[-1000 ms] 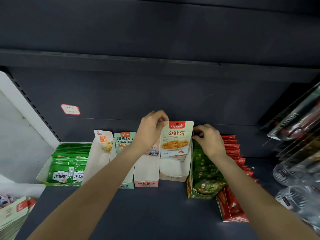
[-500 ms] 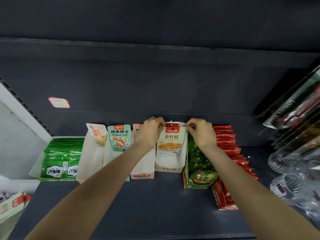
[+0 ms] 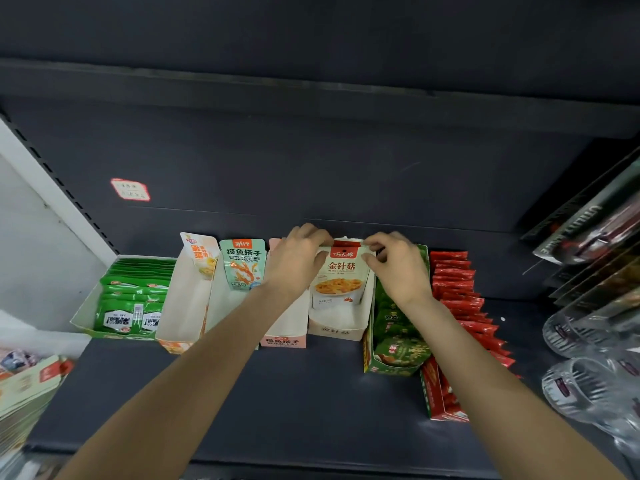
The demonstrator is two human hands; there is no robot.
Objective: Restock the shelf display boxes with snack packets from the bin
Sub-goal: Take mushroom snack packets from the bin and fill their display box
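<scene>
Left hand: my left hand (image 3: 298, 259) is curled over the top left corner of the mushroom packet (image 3: 339, 277), fingertips pinching its upper edge; the thumb is hidden behind the knuckles.
Right hand: my right hand (image 3: 398, 266) pinches the packet's top right corner between thumb and curled fingers; I can see the thumb tip on the packet's side edge.
Mushroom packet: upright at the back of the beige display box (image 3: 337, 329), its lower edge down inside the box, where I cannot tell whether it touches the floor. A white edge shows just behind its red header; I cannot tell whether that is another packet.
Pink box: the pink box (image 3: 284, 341) just left of it is mostly covered by my left forearm; only its front label and a sliver of a packet at the back show.
Other boxes: a teal packet (image 3: 242, 265) stands in the next box to the left, an orange-and-white packet (image 3: 201, 254) in the one beyond, and the green tray (image 3: 83, 315) at far left holds rows of green sachets.
Right side: the green box (image 3: 391, 365) of green packets is partly behind my right wrist; a row of red packets (image 3: 457, 289) runs beside it.
Edges: clear wrapped items (image 3: 588, 358) at far right are cut off and blurred, and so is the stack at the lower left corner.
Back wall: a small red-bordered label (image 3: 131, 189), text unreadable.
</scene>
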